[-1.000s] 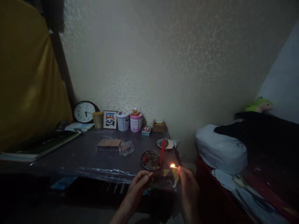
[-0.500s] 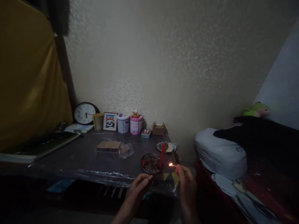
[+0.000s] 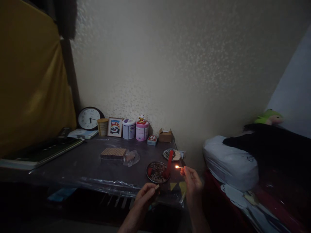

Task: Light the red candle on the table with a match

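Observation:
Between the thumb and fingers of my right hand (image 3: pixel 191 181) is a thin match (image 3: pixel 180 167), burning at its left tip. My left hand (image 3: pixel 145 195) is closed around a small matchbox (image 3: pixel 157 187); only its pale end shows. Just beyond my hands is a round metal dish (image 3: pixel 147 177) of dark, speckled bits. A red candle (image 3: pixel 170 158) stands at its right side, left of the flame and apart from it, and a smaller red piece (image 3: pixel 149 171) sits at the left. Behind it, a second dish (image 3: pixel 163 154) holds pale sticks (image 3: pixel 178 155).
On the plastic-covered table (image 3: pixel 92 168) are a row of small boxes (image 3: pixel 113 153) and a clear bag (image 3: pixel 132 158). A clock (image 3: pixel 89 118), picture frame (image 3: pixel 115 127), tins (image 3: pixel 142 131) and cardboard box (image 3: pixel 165 135) line the wall. A white bag (image 3: pixel 230 161) lies at the right.
My right hand has risen slightly with the burning match. My left hand has dropped a little, and more of the matchbox end shows.

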The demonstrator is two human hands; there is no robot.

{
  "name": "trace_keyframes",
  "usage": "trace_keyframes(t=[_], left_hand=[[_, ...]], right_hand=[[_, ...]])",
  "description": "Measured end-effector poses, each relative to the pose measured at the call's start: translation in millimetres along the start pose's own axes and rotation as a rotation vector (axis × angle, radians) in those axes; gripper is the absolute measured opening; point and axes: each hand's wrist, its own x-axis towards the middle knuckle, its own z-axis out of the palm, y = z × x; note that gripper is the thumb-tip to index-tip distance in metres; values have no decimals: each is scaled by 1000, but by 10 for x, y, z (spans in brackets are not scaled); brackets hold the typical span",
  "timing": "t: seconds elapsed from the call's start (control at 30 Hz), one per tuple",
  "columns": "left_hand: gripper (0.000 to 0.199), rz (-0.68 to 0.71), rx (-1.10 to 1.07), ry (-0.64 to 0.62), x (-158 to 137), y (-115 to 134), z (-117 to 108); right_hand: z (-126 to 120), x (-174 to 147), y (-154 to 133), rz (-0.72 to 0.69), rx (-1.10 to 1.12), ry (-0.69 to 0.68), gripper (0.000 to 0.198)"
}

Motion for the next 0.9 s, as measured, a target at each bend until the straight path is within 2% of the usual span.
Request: trace_keyframes(t=[0.2, 0.5, 0.9], left_hand=[[17, 10, -1, -12, 8, -10, -11], [21, 7, 9, -2, 8, 11, 3], [29, -20, -20, 77, 28, 55, 55]], right_hand=[[78, 107, 28, 9, 74, -15, 26], [205, 223, -96, 20, 111, -37, 22], [361, 371, -199, 19, 135, -62, 22]])
